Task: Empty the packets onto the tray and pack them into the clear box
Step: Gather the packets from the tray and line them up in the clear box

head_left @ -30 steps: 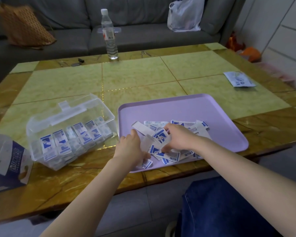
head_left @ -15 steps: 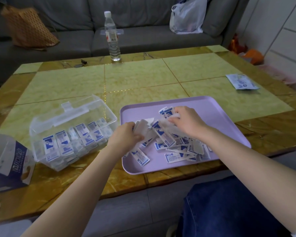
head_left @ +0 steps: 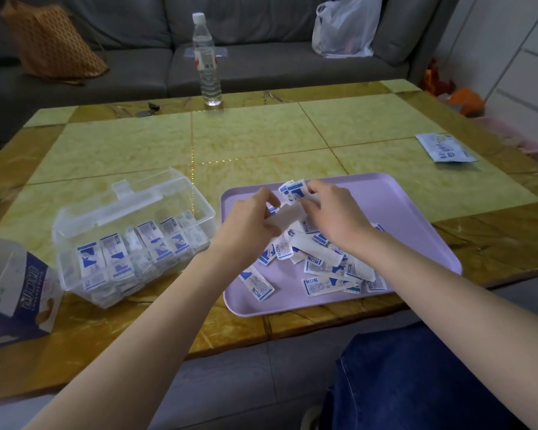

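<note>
Above the lilac tray point(head_left: 395, 212), the left hand point(head_left: 255, 223), pinching a white strip point(head_left: 288, 216), and the right hand point(head_left: 334, 215), pinching a small sheaf point(head_left: 292, 190), have lifted off the loose plaster packets point(head_left: 320, 268), apparently squaring a bundle for the part-filled clear box point(head_left: 156, 197) alongside.

Glossy stone-look table point(head_left: 261, 144), matt lilac plastic tray point(head_left: 395, 206), clear plastic box point(head_left: 168, 193)

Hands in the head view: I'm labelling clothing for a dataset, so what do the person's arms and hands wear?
The left hand and right hand are bare: no gloves, rings, watch or bracelet show. The left forearm and right forearm are uncovered, with no sleeve in frame. The only clothing visible is dark blue jeans at lower right.
</note>
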Demonstrator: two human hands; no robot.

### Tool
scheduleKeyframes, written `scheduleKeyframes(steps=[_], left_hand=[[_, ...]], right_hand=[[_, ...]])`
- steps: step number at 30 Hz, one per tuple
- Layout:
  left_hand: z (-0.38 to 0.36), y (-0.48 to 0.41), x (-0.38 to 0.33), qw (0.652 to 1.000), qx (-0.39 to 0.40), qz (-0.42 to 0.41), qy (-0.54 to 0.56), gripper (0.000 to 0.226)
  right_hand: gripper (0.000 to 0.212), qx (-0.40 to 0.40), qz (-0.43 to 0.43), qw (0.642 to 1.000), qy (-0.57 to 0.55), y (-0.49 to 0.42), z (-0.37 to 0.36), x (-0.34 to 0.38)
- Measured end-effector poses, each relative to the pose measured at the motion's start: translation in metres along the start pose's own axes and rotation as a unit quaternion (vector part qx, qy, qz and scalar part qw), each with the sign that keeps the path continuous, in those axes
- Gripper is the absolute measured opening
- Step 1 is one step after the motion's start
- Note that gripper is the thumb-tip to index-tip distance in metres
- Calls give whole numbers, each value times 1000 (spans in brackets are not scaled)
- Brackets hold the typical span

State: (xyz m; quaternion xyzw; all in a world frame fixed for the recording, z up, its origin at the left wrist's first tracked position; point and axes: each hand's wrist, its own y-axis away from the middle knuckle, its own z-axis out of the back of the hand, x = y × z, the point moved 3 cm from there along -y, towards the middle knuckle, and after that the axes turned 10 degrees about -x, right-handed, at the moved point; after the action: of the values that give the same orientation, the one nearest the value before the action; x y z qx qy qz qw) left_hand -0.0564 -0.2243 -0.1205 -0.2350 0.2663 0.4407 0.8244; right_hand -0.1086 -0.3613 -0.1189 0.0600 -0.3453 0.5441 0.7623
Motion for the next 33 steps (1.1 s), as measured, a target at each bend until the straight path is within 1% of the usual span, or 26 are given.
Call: scheduleKeyframes(steps=[2,4,5,6,8,10,11,13,16,19,22,24,25,26,27,28,30,32,33], left_hand=[[0,1,-3,1000,0,-12,-7,5],[-1,1,-5,998,0,-47,-30,28],[-1,1,-5,998,0,-56,-39,33],[-1,1,-5,997,-5,-61,-43,30],[0,0,-5,997,-30,-64,-43,15],[1,-2,-6,993,-72,-79,-46,8],[2,-1,-7,991,-90,-89,-45,10],[3,0,-8,989,-112,-92,-39,15],[2,3,-8,987,-124,-94,-41,16],[-5,6,-8,988,-100,-106,-50,18],[-10,9,-8,990,-74,-111,-53,15],[-11,11,-8,988,-68,-128,-49,10],[-12,11,-8,987,-69,-134,-51,10],[-11,12,-8,986,-71,-139,-56,11],[-11,12,-8,985,-73,-141,-62,11],[-12,12,-8,984,-75,-143,-72,12],[-11,13,-8,984,-80,-137,-87,15],[-10,12,-6,986,-88,-117,-81,13],[-10,12,-4,988,-88,-104,-73,13]], right_hand=[[10,-10,9,1000,13,0,-1,2],[15,-31,9,999,29,-3,2,4],[19,-41,4,999,32,-5,5,5],[22,-45,-3,999,30,-6,6,5],[21,-27,-26,999,-3,-6,7,5],[10,7,-66,996,-60,-3,4,6],[8,16,-82,994,-77,-1,3,6],[12,12,-100,992,-74,0,3,2],[14,17,-126,989,-69,1,2,-4],[10,76,-180,967,-167,5,-7,-2],[27,126,-219,933,-257,8,-13,3],[50,145,-264,907,-296,9,-12,3],[61,160,-274,899,-303,9,-12,3],[67,178,-272,896,-303,10,-11,4],[66,193,-262,898,-297,10,-11,5],[61,202,-252,898,-297,11,-11,6],[45,210,-240,893,-317,12,-10,8],[28,221,-234,886,-333,13,-10,6],[18,223,-229,889,-328,14,-11,4]])
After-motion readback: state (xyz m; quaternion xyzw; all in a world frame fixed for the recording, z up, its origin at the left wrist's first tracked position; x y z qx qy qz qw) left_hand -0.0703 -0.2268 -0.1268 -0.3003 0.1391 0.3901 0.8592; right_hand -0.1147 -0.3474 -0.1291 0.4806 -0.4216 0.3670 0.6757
